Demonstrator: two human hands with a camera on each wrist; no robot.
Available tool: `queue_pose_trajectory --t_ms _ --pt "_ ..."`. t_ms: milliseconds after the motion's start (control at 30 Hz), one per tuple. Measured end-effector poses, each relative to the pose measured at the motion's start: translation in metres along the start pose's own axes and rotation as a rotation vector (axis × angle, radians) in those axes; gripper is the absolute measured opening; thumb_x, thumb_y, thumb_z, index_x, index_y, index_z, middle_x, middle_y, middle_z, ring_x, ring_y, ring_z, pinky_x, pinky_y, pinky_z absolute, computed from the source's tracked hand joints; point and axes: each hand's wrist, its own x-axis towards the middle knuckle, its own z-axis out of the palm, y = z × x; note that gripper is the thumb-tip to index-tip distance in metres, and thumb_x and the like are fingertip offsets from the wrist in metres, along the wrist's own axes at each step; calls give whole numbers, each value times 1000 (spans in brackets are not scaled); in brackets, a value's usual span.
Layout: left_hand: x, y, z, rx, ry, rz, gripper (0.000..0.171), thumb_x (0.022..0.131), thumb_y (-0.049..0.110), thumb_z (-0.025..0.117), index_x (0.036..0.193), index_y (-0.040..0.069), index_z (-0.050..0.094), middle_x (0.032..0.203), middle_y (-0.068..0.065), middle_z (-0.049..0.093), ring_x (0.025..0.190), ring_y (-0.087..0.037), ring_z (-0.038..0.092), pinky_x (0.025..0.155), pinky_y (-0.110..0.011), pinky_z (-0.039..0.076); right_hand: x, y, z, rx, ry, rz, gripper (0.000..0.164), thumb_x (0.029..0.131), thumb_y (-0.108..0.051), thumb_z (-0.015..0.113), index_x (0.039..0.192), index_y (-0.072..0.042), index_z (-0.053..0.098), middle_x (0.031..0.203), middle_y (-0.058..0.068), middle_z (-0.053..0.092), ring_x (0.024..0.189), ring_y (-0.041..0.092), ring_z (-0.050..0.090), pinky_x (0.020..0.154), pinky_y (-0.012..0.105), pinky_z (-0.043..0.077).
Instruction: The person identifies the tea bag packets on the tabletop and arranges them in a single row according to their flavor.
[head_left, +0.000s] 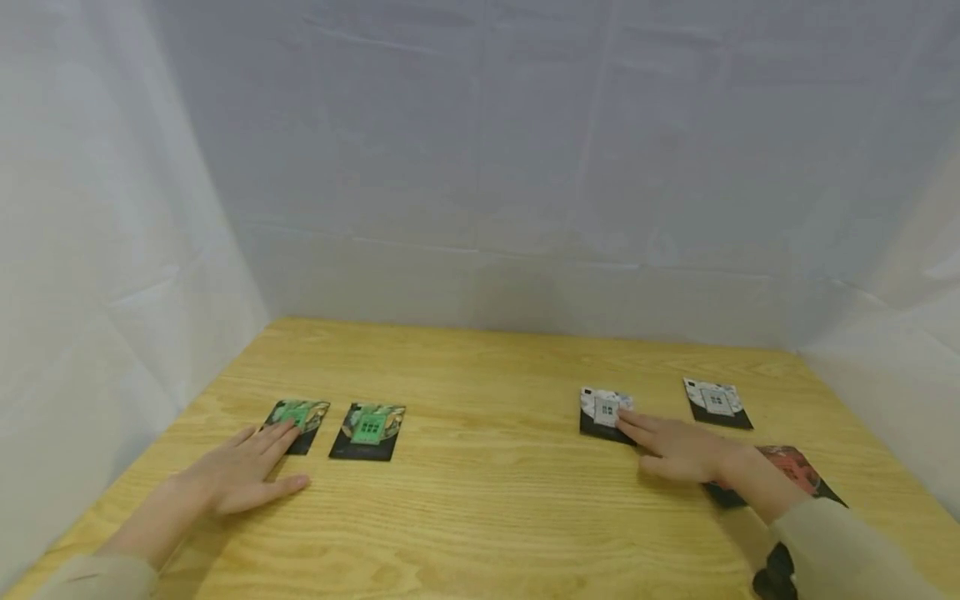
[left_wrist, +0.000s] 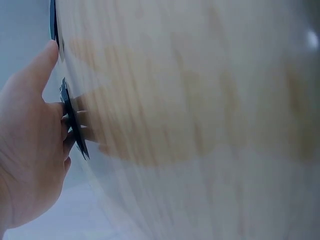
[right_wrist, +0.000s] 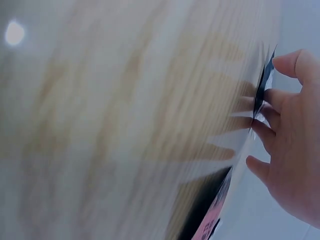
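My left hand (head_left: 243, 473) lies with straight fingers on a green and black packet (head_left: 296, 410), its thumb spread out over the wood. Just right of it is a second green and black packet (head_left: 367, 432). On the right side, the fingertips of my right hand (head_left: 678, 446) touch the edge of a white and black packet (head_left: 600, 410), fingers extended. Another white and black packet (head_left: 717, 402) lies farther right. Under the right forearm is a red and black packet (head_left: 798, 468), partly covered. In the left wrist view the packet (left_wrist: 75, 122) shows edge-on at the fingers.
All the packets lie flat on a light wooden table (head_left: 480, 517). White sheeting (head_left: 480, 167) hangs behind the table's back edge and along both sides. A dark object (head_left: 776, 575) sits by the right sleeve.
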Motion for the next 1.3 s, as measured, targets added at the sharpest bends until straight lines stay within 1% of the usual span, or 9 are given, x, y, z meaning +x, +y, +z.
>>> queue_pose_trajectory --t_ms 133,300,400,600,733,967,1033,1200,1300 --pt "0 0 1 3 2 4 83 91 57 43 139 -10 32 144 -29 27 131 -46 26 107 -59 15 4 -13 1 -46 -9 -23 56 98 -29 39 145 0 27 151 18 19 135 38 24 105 58 22" --pt "0 1 0 8 -7 5 82 91 57 43 139 -10 32 144 -29 28 131 -46 26 107 -59 16 9 -29 2 -56 -55 -10 57 98 -29 39 147 -5 23 154 13 14 138 31 18 109 56 16" --pt "-1 2 -1 9 -9 5 82 91 56 44 138 -10 33 143 -30 29 130 -46 27 106 -60 17 11 -36 2 -47 -70 -11 58 98 -30 39 147 -5 23 154 12 14 139 30 17 110 55 15" --pt "-1 3 -3 9 -7 8 81 91 56 44 138 -10 33 143 -30 29 130 -47 28 106 -60 17 18 -51 1 -60 -75 -39 59 98 -34 38 147 -6 23 154 11 15 139 28 18 110 55 14" --pt "-1 4 -4 5 -13 7 81 91 56 44 138 -10 33 143 -29 29 130 -47 27 106 -60 17 27 -63 1 -74 -88 -65 58 98 -36 36 148 -10 23 154 8 15 139 25 16 111 53 12" --pt "0 3 -4 -2 -28 9 81 92 56 44 139 -10 32 143 -30 28 130 -47 26 106 -60 16 52 -86 4 -173 -103 -109 58 98 -40 32 149 -16 21 155 2 14 140 18 15 112 50 13" --pt "0 3 -4 -8 -34 8 81 92 56 44 139 -10 32 143 -30 28 130 -47 26 106 -61 16 58 -93 5 -190 -101 -118 58 97 -40 32 149 -16 22 155 2 15 140 18 15 112 50 13" --pt "-1 3 -4 -7 -35 8 82 92 55 44 139 -10 32 143 -30 27 130 -47 26 106 -61 16 69 -110 2 -235 -95 -118 58 97 -39 34 149 -15 24 154 2 16 140 19 16 111 49 16" --pt "0 2 -3 -5 -29 8 82 92 55 44 139 -11 31 143 -30 27 130 -47 26 106 -60 16 76 -118 1 -252 -109 -113 58 97 -41 32 149 -17 22 155 0 14 140 16 14 112 47 16"
